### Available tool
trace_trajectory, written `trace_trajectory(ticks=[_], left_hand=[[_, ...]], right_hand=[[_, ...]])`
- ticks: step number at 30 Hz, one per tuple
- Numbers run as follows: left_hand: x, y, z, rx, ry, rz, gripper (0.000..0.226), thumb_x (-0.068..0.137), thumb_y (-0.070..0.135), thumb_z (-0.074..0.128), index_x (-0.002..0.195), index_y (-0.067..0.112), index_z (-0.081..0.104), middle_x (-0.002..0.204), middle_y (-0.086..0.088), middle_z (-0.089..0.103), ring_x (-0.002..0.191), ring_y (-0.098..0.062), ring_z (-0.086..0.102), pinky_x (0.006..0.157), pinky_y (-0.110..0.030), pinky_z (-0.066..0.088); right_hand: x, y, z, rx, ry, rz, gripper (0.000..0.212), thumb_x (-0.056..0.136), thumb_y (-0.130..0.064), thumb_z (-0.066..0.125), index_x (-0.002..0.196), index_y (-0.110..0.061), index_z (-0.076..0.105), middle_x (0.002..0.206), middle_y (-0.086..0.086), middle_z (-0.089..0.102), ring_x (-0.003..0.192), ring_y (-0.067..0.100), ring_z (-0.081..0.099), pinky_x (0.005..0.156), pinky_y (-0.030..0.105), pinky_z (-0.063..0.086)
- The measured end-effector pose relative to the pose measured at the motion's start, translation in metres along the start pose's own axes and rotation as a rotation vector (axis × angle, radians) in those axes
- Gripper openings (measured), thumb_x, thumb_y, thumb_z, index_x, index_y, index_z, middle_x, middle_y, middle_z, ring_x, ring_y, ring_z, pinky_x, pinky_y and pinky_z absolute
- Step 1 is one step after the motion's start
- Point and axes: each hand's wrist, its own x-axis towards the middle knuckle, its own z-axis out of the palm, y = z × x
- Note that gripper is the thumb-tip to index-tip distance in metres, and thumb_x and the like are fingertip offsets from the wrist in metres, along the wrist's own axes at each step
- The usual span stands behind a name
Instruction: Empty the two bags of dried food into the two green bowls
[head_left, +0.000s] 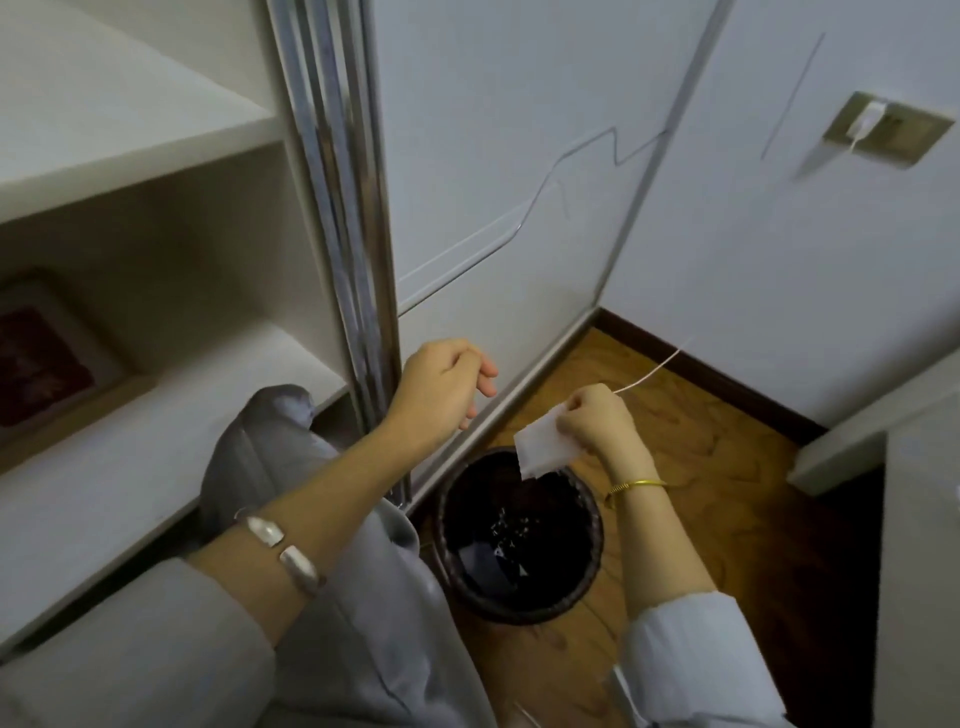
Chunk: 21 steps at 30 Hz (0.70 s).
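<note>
My right hand (597, 418) pinches a small, flat white bag (545, 448) and holds it above the rim of a dark round waste bin (452, 545) on the floor. The bag looks limp and empty. My left hand (441, 387) hovers to the left of it, fingers loosely curled, holding nothing. Inside the bin lie dark scraps and a few pale bits. No green bowl is in view.
White shelving (156, 374) stands at the left with a red framed item (41, 358) on it. A chrome post (358, 260) and white wall panels rise behind the bin. My grey-clad knee (275, 431) is beside the bin. A wall socket (883, 130) has a white plug and cable.
</note>
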Motion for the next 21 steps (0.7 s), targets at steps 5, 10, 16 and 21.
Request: trace_trajectory(ticks=[5,10,16,21], left_hand=[[0.003,-0.001,-0.002,-0.004,0.006,0.025,0.033,0.091,0.005,0.036,0.068,0.013,0.059,0.063,-0.002,0.060,0.041,-0.011,0.045,0.040,-0.023,0.041],[0.006,-0.003,-0.006,-0.031,0.030,0.069,0.033,0.091,0.004,0.037,0.069,0.013,0.059,0.062,-0.001,0.060,0.037,-0.002,0.045,0.038,-0.019,0.041],[0.005,-0.005,-0.008,-0.042,0.022,0.077,0.034,0.092,0.002,0.036,0.069,0.013,0.059,0.062,-0.002,0.060,0.038,-0.003,0.046,0.040,-0.021,0.042],[0.006,-0.003,-0.007,-0.048,0.007,0.108,0.034,0.092,0.002,0.037,0.070,0.013,0.060,0.062,-0.002,0.060,0.039,-0.003,0.047,0.041,-0.020,0.043]], right_hand=[[0.009,0.009,0.028,-0.175,-0.027,0.098,0.033,0.087,-0.010,0.044,0.117,-0.007,0.058,0.120,0.017,0.058,0.108,0.035,0.057,0.085,0.038,0.049],[0.012,0.013,0.044,-0.305,-0.099,0.114,0.035,0.087,-0.005,0.044,0.121,-0.003,0.052,0.128,0.016,0.055,0.116,0.033,0.054,0.090,0.037,0.046],[0.009,0.007,0.052,-0.445,-0.229,0.153,0.038,0.083,-0.010,0.056,0.121,-0.006,0.056,0.126,0.011,0.058,0.113,0.030,0.057,0.087,0.038,0.051],[0.012,-0.022,0.043,-0.428,-0.198,0.015,0.033,0.085,-0.016,0.058,0.117,-0.008,0.057,0.122,0.011,0.060,0.109,0.028,0.059,0.079,0.034,0.048]])
